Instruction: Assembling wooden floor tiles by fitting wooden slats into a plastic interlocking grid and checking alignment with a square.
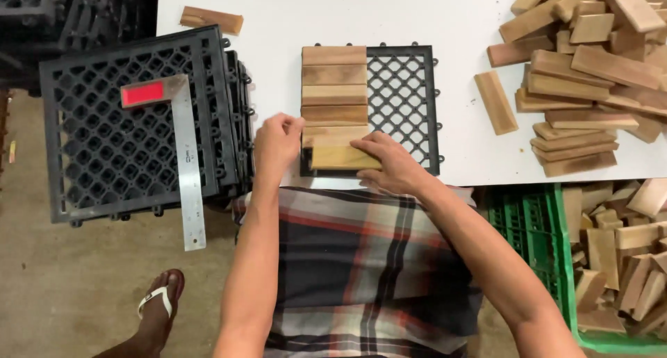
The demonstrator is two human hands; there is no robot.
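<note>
Single head view, looking steeply down, close over white table (451,24) edge and lap.

Both hands are down on the black grid tile (403,87) at the near edge of the white desk (278,24). Left hand (276,146) pinches the nearest wooden slat (340,158) at nine o'clock; right hand (390,162) presses it from three. Four slats (334,85) lie beyond at twelve.

Slats (334,94) on grid (403,101), left half
</note>
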